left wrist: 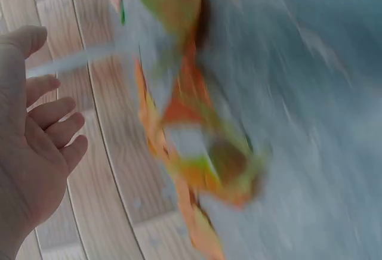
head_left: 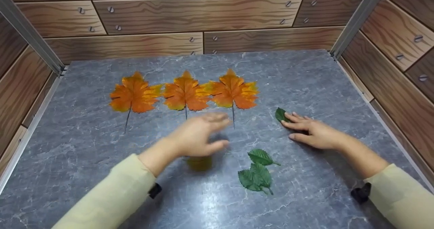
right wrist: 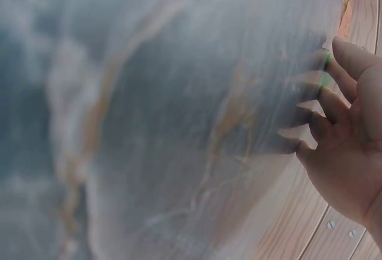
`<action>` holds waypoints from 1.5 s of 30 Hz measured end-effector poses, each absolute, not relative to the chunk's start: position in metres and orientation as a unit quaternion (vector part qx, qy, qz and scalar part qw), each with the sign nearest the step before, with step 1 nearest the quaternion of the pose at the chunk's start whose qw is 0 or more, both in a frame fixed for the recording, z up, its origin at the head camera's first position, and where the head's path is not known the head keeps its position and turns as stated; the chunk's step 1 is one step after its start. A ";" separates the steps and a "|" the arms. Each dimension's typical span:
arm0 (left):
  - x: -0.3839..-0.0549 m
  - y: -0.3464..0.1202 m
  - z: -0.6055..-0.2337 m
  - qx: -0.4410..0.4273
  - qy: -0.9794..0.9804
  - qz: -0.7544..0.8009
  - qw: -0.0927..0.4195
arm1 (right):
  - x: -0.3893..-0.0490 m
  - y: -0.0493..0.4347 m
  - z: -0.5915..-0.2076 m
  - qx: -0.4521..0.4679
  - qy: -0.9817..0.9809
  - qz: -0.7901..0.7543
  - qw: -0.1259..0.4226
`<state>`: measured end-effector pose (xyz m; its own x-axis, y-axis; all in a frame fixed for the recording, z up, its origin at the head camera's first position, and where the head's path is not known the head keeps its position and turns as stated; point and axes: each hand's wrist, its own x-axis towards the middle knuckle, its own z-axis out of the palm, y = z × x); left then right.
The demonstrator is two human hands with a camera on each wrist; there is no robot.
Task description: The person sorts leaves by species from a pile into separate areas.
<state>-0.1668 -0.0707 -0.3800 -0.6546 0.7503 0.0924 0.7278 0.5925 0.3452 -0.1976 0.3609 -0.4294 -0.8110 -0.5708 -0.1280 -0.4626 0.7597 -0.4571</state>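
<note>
Touching a green leaf (head_left: 280, 114) w/ its fingertips, the R hand (head_left: 313, 132) has its fingers out long and its thumb apart, so no pinch shows. That leaf lies on the table (head_left: 84, 168), to the right of the orange ones. If the R hand pulls back too fast, the leaf could prob. slide or go crooked, b/c the table looks smooth and fingers can drag it.

The L hand (head_left: 203, 134) is loose, thumb out, w/ nothing seen in its fingers. It's blurry, tho. It's just beside the right orange leaf's stem (head_left: 233, 118), so a bump there could twist the right orange leaf (head_left: 234, 91) and push the middle orange leaf (head_left: 185, 93), b/c they sit so close. The left orange leaf (head_left: 135, 95) is prob. safer.

A yellow thing (head_left: 200, 164), maybe another leaf, is partly hid by the L hand; can't tell more. In the green pile (head_left: 259, 178) leaves overlap, so grabbing 1 might lift 2.
</note>
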 end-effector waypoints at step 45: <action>-0.171 0.039 -0.424 0.405 0.889 0.180 0.114 | -0.199 0.360 -0.429 -0.277 0.926 -0.220 0.130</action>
